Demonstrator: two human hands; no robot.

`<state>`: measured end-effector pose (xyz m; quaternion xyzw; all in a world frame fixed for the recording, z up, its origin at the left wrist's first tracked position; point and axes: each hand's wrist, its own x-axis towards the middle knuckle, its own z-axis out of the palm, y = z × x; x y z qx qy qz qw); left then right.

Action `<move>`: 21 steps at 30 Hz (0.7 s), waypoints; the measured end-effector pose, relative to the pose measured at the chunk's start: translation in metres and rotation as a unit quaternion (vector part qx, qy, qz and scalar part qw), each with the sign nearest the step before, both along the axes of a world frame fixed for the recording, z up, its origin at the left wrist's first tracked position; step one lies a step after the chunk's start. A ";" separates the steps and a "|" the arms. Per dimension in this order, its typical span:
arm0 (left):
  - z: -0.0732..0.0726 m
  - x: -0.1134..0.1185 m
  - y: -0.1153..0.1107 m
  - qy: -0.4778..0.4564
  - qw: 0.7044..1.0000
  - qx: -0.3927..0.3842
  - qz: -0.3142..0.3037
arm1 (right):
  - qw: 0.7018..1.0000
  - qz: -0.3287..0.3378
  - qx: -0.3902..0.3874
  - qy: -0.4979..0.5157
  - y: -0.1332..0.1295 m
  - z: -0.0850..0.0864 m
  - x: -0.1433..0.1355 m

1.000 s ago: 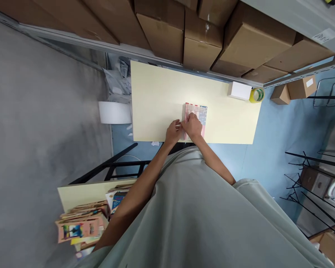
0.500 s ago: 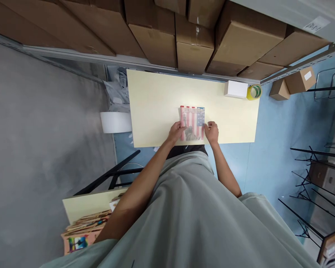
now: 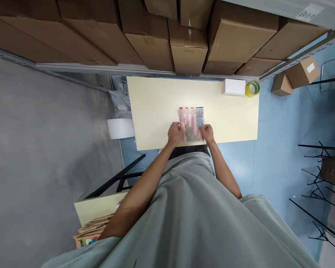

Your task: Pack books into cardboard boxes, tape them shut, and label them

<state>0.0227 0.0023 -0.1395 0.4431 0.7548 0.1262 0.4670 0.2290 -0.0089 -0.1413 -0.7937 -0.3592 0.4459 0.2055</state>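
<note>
A flat square packet [image 3: 191,121] with a red-and-white striped, blue starred flag print lies near the front edge of the pale yellow table [image 3: 156,111]. It looks covered by a hazy, translucent layer. At its left edge is my left hand [image 3: 175,133], fingers curled and pinching that side. My right hand [image 3: 207,133] grips the lower right edge, with the thumb on top of the print. The undersides of both hands' fingers are hidden.
At the table's back right stand a white box [image 3: 233,87] and a yellow tape roll [image 3: 252,88]. Cardboard boxes [image 3: 188,56] fill the shelf beyond the table. A white roll [image 3: 120,128] and grey plastic bags [image 3: 120,101] are off its left edge.
My right hand has moved left onto the packet's right edge and closed on it. My left hand stays at the left edge. The whole view has shifted slightly.
</note>
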 end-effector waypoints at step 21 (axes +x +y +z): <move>-0.005 0.036 0.023 -0.142 0.989 0.028 -0.009 | 0.992 0.097 0.082 -0.013 -0.015 0.058 0.050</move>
